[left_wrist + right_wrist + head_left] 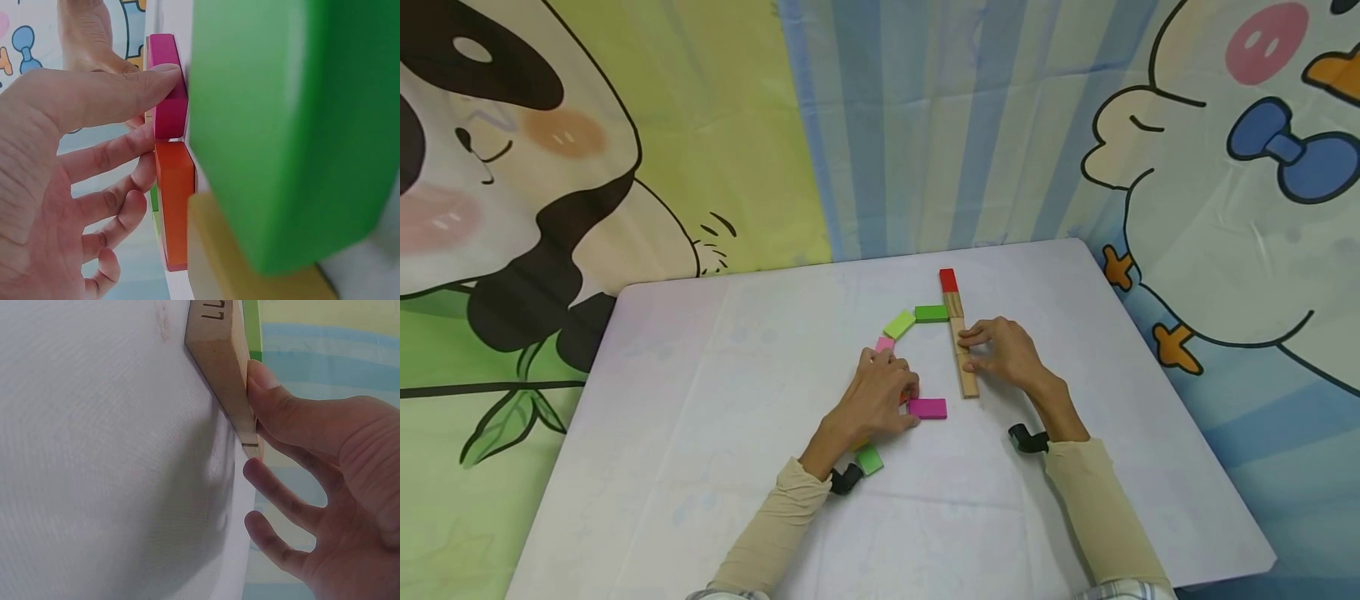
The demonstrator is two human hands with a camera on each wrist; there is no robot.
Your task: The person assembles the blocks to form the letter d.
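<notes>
My left hand [880,392] pinches a magenta block [928,408] by its left end, thumb on one long side and index finger on the other. Its remaining fingers curl loosely beside an orange block [175,200] in the left wrist view. With thumb and fingertips, my right hand [1006,352] touches the right edge of a straight line of wooden blocks [964,358] lying flat. A red block [948,280] caps the far end of that line. From the right wrist, the thumb rests against a wooden block [219,362] with dark printed marks.
A curve of blocks runs left from the wooden line: green [931,313], lime [898,324] and pink [885,343]. Another green block [869,460] lies by the left wrist, with a yellow block [250,262] beside it. All lie on a white table [700,467] before a cartoon-printed curtain [925,125].
</notes>
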